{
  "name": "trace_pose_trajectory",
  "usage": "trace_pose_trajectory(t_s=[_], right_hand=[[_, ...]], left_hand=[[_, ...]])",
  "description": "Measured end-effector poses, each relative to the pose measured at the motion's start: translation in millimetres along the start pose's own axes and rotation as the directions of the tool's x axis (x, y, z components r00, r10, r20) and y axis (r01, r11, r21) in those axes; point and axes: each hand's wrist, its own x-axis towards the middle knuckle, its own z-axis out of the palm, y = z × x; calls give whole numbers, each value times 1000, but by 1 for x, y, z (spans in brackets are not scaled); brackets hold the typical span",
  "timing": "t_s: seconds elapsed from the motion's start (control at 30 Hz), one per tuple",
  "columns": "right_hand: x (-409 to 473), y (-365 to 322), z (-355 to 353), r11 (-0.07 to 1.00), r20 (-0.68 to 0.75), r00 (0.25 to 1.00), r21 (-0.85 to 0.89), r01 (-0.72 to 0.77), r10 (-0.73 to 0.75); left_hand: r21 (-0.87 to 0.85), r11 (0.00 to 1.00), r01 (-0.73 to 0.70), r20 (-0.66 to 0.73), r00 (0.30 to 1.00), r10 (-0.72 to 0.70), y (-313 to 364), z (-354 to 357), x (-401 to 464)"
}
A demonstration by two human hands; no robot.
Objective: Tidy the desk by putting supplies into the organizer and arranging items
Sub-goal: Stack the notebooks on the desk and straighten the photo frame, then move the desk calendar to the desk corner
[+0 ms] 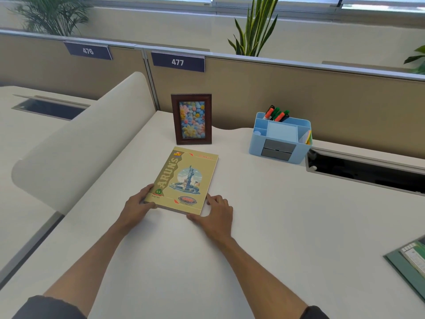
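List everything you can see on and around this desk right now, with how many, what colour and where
notebook: one, tan cover with a statue picture, flat on the desk centre, slightly askew
picture frame: one, dark brown with pastel flowers, upright behind the notebook
organizer: one, light blue with grey drawers, back right by the partition
markers: several, orange and green caps, standing in the organizer's rear compartment
sticky notes: a few, yellow and green, in the organizer's right slot
desk: one, white
green item: one, at the right edge, cut off
number signs: two, navy, 476 and 477, on the partition
plants: three, green, behind the partition
left hand: on the notebook's near left corner
right hand: at its near right corner
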Motion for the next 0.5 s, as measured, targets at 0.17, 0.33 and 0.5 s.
trace_pose_trajectory(t_s=[0.17, 0.33, 0.5], right_hand=[[-1, -1, -3, 1000, 34, 999, -19, 13, -13], [-5, 2, -18, 997, 121, 993, -75, 4, 5], [-34, 22, -57, 994, 176, 984, -107, -1, 20]], left_hand=[[-3, 1000, -4, 1, 1000, 4, 4, 1, -1], [-13, 1000, -5, -9, 1000, 5, 6, 10, -4], [-71, 997, -13, -248, 969, -5, 1, 35, -19]])
